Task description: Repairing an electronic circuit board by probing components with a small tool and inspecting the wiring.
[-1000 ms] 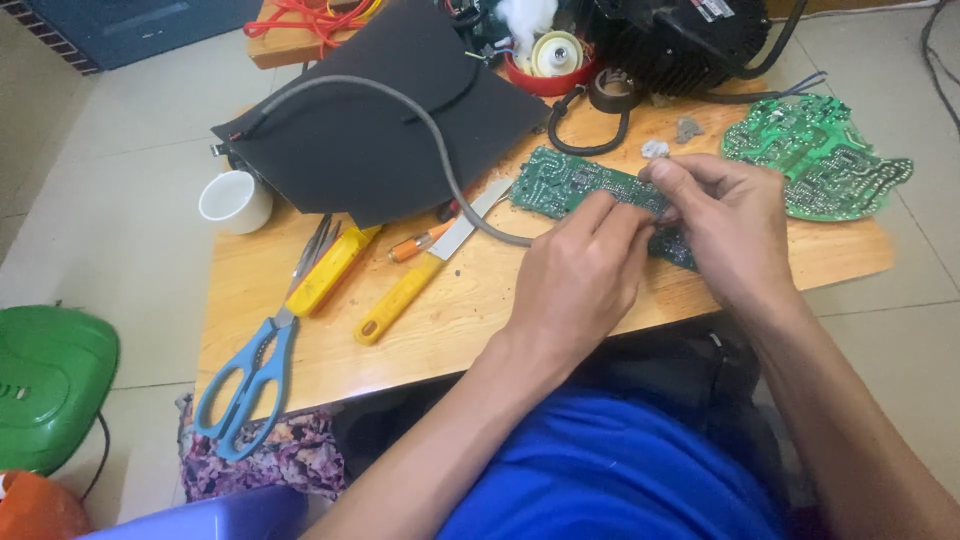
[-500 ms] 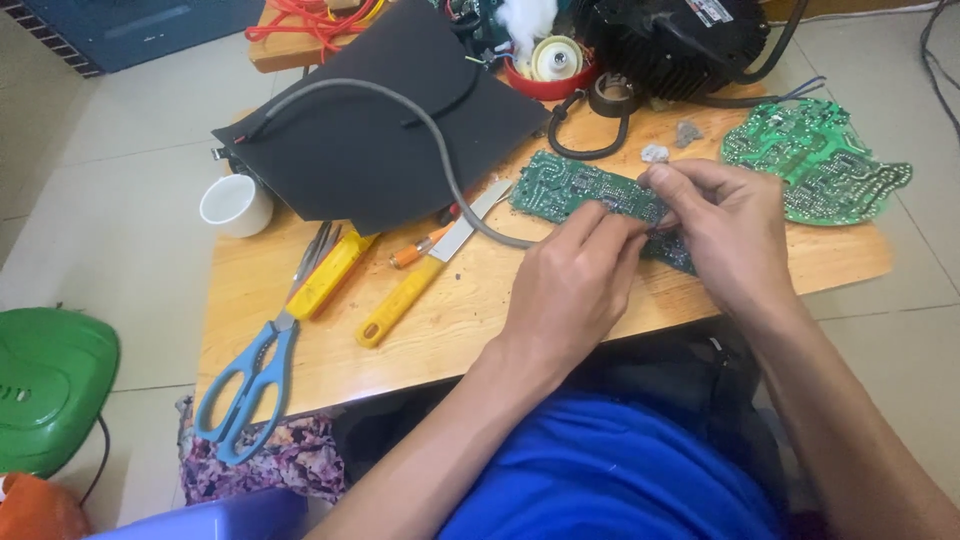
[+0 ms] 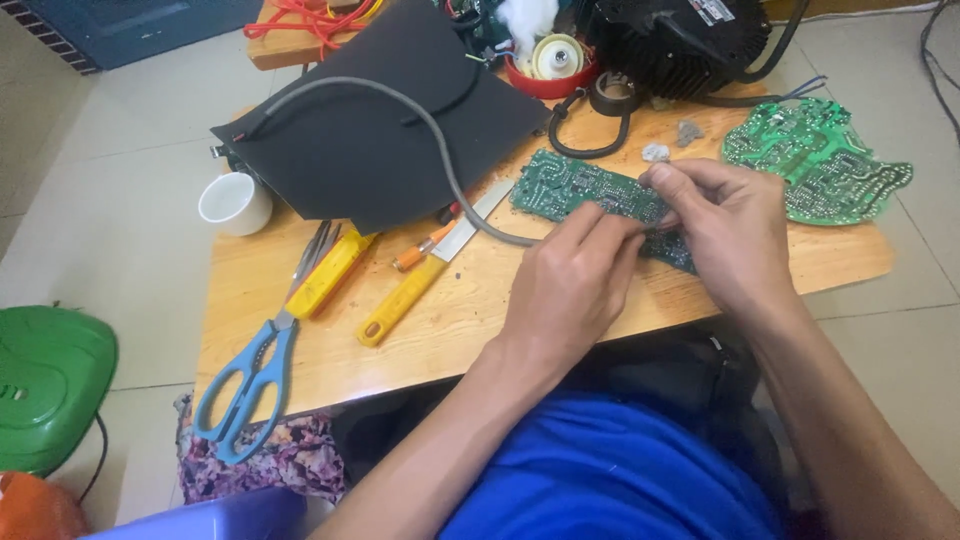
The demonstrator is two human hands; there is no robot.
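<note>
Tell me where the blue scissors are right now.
In the head view the blue scissors lie at the wooden table's near-left corner, left of the yellow-handled knife and well left of both hands.

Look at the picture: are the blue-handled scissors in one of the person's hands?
No, the scissors lie on the table's left end, apart from both hands.

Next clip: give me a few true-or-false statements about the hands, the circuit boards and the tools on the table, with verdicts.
1. Both the left hand and the right hand touch the long green circuit board. True.
2. The blue-handled scissors lie under the right hand. False: they lie at the table's left end, away from both hands.
3. A second, rounded green board lies untouched to the right. True.
4. The white cup stands on the long board. False: it stands beside the black panel, at the table's left edge.
</note>
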